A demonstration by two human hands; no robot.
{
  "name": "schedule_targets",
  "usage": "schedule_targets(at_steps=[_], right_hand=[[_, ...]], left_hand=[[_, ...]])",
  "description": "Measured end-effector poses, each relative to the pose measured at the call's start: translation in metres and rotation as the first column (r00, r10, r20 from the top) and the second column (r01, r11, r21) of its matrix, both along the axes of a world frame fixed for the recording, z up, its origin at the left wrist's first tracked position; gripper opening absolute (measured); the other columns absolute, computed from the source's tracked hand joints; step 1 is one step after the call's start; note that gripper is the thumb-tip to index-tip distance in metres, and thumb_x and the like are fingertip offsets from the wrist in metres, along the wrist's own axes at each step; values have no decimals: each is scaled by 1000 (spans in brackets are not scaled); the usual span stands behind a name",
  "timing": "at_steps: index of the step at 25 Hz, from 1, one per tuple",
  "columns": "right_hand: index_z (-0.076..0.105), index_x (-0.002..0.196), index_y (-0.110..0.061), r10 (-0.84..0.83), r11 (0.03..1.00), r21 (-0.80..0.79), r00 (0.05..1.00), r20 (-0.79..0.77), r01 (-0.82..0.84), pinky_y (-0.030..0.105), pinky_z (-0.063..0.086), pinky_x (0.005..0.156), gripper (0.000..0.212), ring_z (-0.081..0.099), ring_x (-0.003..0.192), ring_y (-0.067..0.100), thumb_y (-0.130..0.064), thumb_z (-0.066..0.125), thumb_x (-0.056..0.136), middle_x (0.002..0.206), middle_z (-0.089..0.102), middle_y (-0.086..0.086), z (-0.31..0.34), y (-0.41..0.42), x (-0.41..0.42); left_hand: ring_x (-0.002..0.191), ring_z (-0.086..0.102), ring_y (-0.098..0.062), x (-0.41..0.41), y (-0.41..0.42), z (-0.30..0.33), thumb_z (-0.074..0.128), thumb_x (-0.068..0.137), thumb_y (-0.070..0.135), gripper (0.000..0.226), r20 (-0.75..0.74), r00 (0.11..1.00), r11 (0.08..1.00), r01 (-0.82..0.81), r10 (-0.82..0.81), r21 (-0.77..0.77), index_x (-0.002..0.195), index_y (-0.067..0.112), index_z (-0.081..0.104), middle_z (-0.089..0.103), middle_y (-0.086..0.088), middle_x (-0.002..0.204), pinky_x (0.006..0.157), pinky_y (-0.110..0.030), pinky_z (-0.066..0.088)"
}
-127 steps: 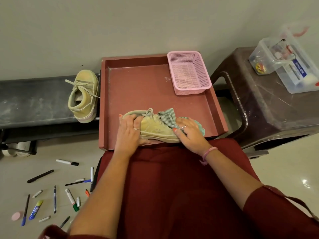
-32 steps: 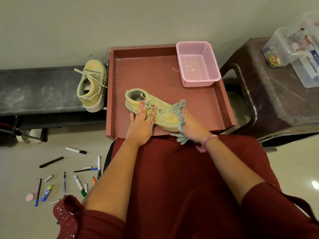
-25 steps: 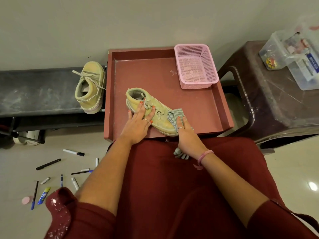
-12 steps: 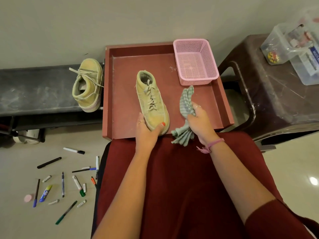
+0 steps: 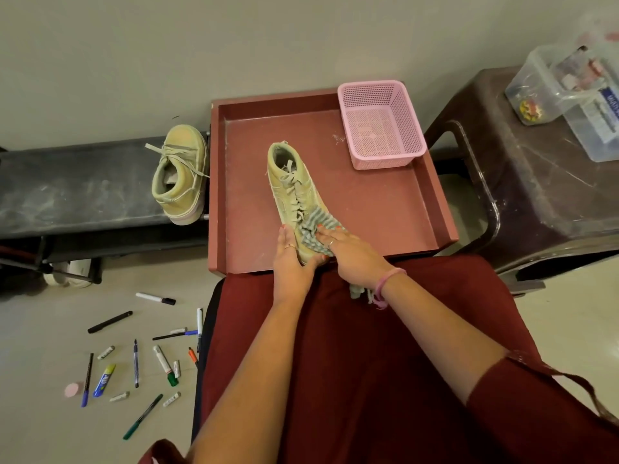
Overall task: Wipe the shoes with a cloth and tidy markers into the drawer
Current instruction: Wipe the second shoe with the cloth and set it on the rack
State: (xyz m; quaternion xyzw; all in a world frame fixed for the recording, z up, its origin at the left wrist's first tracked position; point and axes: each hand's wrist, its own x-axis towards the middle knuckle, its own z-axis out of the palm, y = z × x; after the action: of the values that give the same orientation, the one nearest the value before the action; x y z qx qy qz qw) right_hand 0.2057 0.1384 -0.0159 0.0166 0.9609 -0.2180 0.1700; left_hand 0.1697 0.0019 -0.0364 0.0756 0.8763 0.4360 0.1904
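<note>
In the red drawer [image 5: 432, 182], the shoe [image 5: 293, 192] sits with its toe pointing back at the person, which puts the front end right where both arms can reach it. The left hand [image 5: 290, 259] cups the toe from the side, fingers mostly straight and thumb curled under the tip, apparently to stop it sliding. The right hand [image 5: 348, 254] presses the striped cloth [image 5: 315, 229] flat over the toe with extended fingers (the loose tail of the cloth hangs out under the wrist). The second shoe [image 5: 179, 175] waits on the dark counter [image 5: 67, 189] beside the drawer, probably next in line. The markers [image 5: 134, 360] lie scattered on the floor [image 5: 40, 329], none tidied yet.
</note>
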Motion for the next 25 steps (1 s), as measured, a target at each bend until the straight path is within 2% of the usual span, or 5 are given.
schedule_targets(at_steps=[5, 9, 15, 19, 25], right_hand=[[59, 130, -14, -102, 935, -318, 979, 178, 155, 4, 42, 83, 62, 53, 115, 13, 17, 35, 81, 137, 54, 3, 38, 36, 6], [61, 126, -9, -646, 568, -600, 757, 99, 564, 14, 48, 83, 48, 57, 110, 17, 13, 43, 87, 118, 64, 3, 40, 59, -16], [10, 153, -15, -261, 937, -210, 959, 114, 280, 32, 20, 118, 80, 14, 147, 25, 12, 44, 86, 161, 3, 6, 4, -6, -46], [10, 153, -12, -65, 995, 76, 996, 56, 61, 33, 16, 119, 75, 14, 147, 27, -3, 52, 91, 161, -1, 9, 0, -6, -23], [36, 146, -17, -8, 973, -222, 968, 250, 65, 16, 14, 111, 74, 20, 145, 16, 17, 35, 81, 158, 19, -1, 30, 14, 5]], left_hand=[[148, 14, -18, -2, -4, 0, 67, 88, 14, 85, -33, 998, 999, 50, -50, -5, 153, 4, 13, 17, -10, 160, 116, -19, 10], [148, 13, -15, -5, -5, 2, 72, 84, 28, 91, -20, 999, 999, 45, -45, 4, 153, 6, 15, 17, -7, 160, 116, -20, 12], [147, 15, -17, -7, -6, 1, 72, 84, 29, 94, -23, 998, 998, 55, -56, -34, 153, 5, 13, 17, -9, 160, 114, -19, 13], [147, 16, -19, -9, -5, 3, 72, 84, 30, 96, -11, 998, 996, 69, -70, -56, 152, 4, 11, 16, -10, 160, 117, -25, 15], [147, 14, -23, -9, -7, 1, 79, 78, 24, 111, 20, 989, 988, 145, -144, -49, 152, 1, -1, 8, -13, 158, 119, -33, 20]])
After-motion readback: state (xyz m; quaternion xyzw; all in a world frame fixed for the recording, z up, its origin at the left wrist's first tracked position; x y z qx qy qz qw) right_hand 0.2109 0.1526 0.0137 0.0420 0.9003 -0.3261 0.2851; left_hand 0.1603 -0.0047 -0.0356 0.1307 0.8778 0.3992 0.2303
